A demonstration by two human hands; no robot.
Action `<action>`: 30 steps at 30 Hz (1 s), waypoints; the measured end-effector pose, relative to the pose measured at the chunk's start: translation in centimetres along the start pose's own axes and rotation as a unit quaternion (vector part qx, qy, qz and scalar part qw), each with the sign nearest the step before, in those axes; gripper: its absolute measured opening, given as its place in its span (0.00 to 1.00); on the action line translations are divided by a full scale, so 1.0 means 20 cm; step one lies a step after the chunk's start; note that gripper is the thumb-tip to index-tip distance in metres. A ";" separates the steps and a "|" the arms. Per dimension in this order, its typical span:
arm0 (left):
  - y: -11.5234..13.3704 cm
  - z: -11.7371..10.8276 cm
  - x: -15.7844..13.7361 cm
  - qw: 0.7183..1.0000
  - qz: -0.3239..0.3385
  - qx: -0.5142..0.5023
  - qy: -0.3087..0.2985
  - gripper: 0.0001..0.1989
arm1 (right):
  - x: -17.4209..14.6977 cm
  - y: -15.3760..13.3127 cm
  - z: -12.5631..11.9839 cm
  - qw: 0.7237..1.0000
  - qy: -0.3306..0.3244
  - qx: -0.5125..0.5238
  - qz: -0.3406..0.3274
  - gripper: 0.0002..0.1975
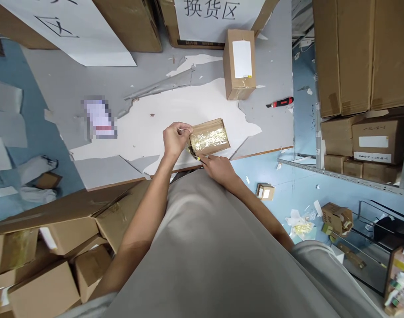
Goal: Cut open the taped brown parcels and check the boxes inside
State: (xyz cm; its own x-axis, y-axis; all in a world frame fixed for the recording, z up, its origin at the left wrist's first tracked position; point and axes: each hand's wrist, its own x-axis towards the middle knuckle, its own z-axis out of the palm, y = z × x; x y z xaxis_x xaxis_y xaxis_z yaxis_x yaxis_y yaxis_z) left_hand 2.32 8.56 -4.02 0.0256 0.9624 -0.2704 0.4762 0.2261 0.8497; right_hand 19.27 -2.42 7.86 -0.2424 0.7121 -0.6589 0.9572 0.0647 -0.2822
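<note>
A small cardboard box (209,136) covered in shiny clear tape lies on the table close to my body. My left hand (175,139) is closed, thumb and fingers pinching the box's upper left corner. My right hand (219,168) is at the box's near edge, with its fingers closed around something. A small dark and yellow piece (192,152) shows between its fingertips and the box's left end; its kind cannot be made out.
A taller labelled carton (239,66) stands at the back of the table (268,128). A red and black utility knife (281,102) lies to the right. A blurred-out phone-like object (100,118) is at left. Cartons fill the shelf (364,179) and the large box (99,207) at lower left.
</note>
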 end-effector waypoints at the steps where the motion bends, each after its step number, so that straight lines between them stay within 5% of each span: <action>1: -0.01 0.00 0.00 1.000 0.002 0.002 -0.005 0.06 | -0.02 0.02 0.00 1.000 0.017 0.021 0.001 0.26; 8: 0.12 0.04 -0.14 0.989 0.132 0.071 0.008 0.16 | -0.13 0.30 -0.04 0.953 0.216 0.174 0.124 0.23; 14: 0.31 0.24 -0.22 0.947 0.245 0.146 -0.150 0.20 | -0.09 0.39 -0.13 0.964 0.169 0.139 0.150 0.25; 21: 0.29 0.30 -0.24 0.941 0.249 0.154 -0.167 0.24 | -0.03 0.38 -0.16 0.973 0.134 0.119 0.149 0.28; 30: 0.27 0.33 -0.28 0.934 0.265 0.146 -0.192 0.32 | -0.03 0.27 -0.25 0.969 0.077 0.054 0.230 0.25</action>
State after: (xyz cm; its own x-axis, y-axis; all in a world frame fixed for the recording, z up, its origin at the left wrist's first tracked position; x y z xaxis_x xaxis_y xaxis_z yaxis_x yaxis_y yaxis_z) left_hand 10.59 3.30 -0.99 0.6121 0.7898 -0.0379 0.5259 -0.3709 0.7654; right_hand 25.30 0.98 10.24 0.2405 0.7443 -0.6231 0.9342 -0.3517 -0.0595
